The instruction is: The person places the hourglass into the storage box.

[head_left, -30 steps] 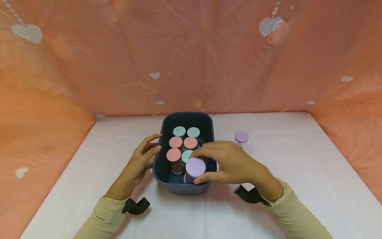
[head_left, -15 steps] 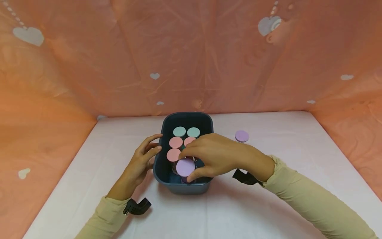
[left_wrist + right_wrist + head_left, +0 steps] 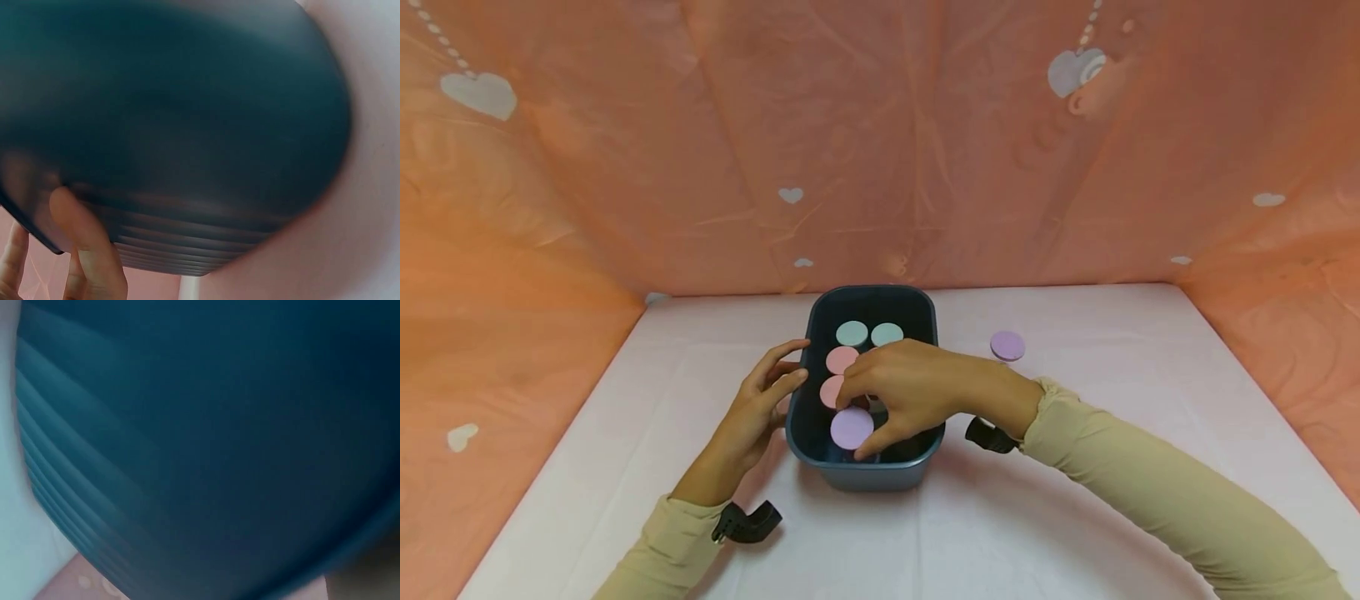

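Observation:
Inside a dark blue plastic bin (image 3: pixel 876 478), my right hand (image 3: pixel 913 385) pinches a small jar with a purple lid (image 3: pixel 852 428) between thumb and fingers, near the front left corner. The jar's body is mostly out of sight. My left hand (image 3: pixel 751 417) touches the bin's left side with extended fingers; in the left wrist view its thumb (image 3: pixel 87 234) lies against the bin wall (image 3: pixel 187 125). Two jars with mint lids (image 3: pixel 852 334) stand at the back of the bin, and pink-lidded jars (image 3: pixel 841 360) are partly covered by my right hand. Only the bin's ribbed wall (image 3: pixel 81 431) fills the right wrist view.
Another purple-lidded jar (image 3: pixel 1007 345) stands on the white tabletop (image 3: pixel 1075 350) right of the bin, partly behind my right forearm. An orange-pink sheet (image 3: pixel 880 167) with pale hearts encloses the back and sides.
My right hand has moved left with the purple-lidded jar, from the bin's front middle to its front left corner, and lower into it. My left hand has stayed at the bin's side.

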{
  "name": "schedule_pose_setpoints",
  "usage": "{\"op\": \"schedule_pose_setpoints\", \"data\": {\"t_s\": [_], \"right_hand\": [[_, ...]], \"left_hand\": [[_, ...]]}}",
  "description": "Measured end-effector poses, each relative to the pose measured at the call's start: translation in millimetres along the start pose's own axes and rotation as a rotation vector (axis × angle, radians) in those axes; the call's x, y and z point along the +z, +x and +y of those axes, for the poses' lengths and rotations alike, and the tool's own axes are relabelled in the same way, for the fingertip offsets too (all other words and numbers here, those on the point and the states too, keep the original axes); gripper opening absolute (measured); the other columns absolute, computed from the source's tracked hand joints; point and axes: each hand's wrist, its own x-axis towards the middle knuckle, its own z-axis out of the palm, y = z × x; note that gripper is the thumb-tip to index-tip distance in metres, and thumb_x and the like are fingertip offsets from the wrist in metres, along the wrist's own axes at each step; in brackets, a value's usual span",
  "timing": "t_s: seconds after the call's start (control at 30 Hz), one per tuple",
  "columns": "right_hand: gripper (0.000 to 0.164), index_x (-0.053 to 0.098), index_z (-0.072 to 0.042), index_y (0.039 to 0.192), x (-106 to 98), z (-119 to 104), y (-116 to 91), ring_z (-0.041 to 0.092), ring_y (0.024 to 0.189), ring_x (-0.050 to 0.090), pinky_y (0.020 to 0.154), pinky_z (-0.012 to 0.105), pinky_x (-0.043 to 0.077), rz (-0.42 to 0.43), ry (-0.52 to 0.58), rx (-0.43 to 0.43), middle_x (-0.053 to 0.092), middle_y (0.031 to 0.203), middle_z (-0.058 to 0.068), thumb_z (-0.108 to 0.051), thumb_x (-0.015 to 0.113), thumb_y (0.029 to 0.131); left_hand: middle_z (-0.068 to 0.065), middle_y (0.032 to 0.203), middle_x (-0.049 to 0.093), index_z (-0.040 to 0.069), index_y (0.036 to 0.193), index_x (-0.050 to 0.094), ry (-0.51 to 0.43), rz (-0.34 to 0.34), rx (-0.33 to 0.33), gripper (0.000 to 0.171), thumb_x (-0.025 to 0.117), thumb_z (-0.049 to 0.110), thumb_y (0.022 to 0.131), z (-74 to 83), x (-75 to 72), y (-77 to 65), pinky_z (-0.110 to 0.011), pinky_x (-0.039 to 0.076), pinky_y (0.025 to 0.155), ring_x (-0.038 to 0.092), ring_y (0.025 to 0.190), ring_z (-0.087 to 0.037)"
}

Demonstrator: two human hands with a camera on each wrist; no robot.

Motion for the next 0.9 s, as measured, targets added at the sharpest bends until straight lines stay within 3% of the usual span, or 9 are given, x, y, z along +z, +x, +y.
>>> {"op": "schedule_pose_setpoints", "data": {"t_s": [0.17, 0.33, 0.67, 0.8, 0.9], "right_hand": [[0.055, 0.072, -0.025, 0.114, 7.7, 4.0, 10.6, 0.005, 0.091, 0.052, 0.085, 0.027, 0.043, 0.006, -0.042, -0.033, 0.067, 0.092, -0.015, -0.066, 0.074, 0.077], [0.056, 0.072, -0.026, 0.113, 14.6, 9.2, 17.2, 0.005, 0.094, 0.05, 0.083, 0.028, 0.041, 0.038, -0.033, -0.024, 0.067, 0.089, -0.015, -0.067, 0.075, 0.075], [0.053, 0.072, -0.029, 0.117, 24.4, 11.6, 32.2, 0.006, 0.099, 0.05, 0.094, 0.029, 0.041, -0.001, -0.003, -0.1, 0.061, 0.102, -0.011, -0.065, 0.074, 0.077], [0.053, 0.073, -0.029, 0.117, 27.7, 11.8, 34.7, 0.005, 0.1, 0.05, 0.098, 0.029, 0.04, -0.015, -0.01, -0.073, 0.06, 0.104, -0.01, -0.063, 0.075, 0.077], [0.054, 0.073, -0.029, 0.117, 28.2, 12.6, 34.5, 0.007, 0.097, 0.046, 0.091, 0.028, 0.04, -0.015, -0.006, -0.046, 0.058, 0.099, -0.009, -0.064, 0.076, 0.076]], "left_hand": [[-0.006, 0.121, 0.045, 0.02, 0.143, 0.045, -0.004, 0.0, -0.004, 0.042, 0.052, 0.023, 0.102, 0.7, 0.7, -1.5, -0.044, 0.049, 0.087, 0.036, 0.122, -0.025], [-0.005, 0.119, 0.046, 0.02, 0.144, 0.045, -0.005, 0.009, -0.013, 0.042, 0.052, 0.023, 0.102, 1.3, 1.4, -2.3, -0.045, 0.048, 0.088, 0.037, 0.121, -0.024], [-0.004, 0.116, 0.05, 0.02, 0.144, 0.045, -0.022, 0.004, 0.015, 0.042, 0.053, 0.024, 0.103, -0.8, 0.7, -3.8, -0.046, 0.048, 0.09, 0.052, 0.11, -0.02], [-0.004, 0.117, 0.051, 0.021, 0.144, 0.044, -0.012, 0.003, 0.018, 0.043, 0.053, 0.025, 0.103, -1.0, 1.4, -3.6, -0.047, 0.046, 0.092, 0.054, 0.109, -0.02], [-0.004, 0.117, 0.051, 0.021, 0.145, 0.044, -0.003, 0.007, 0.017, 0.043, 0.053, 0.025, 0.103, -0.5, 2.2, -3.7, -0.047, 0.046, 0.093, 0.054, 0.11, -0.021]]}}
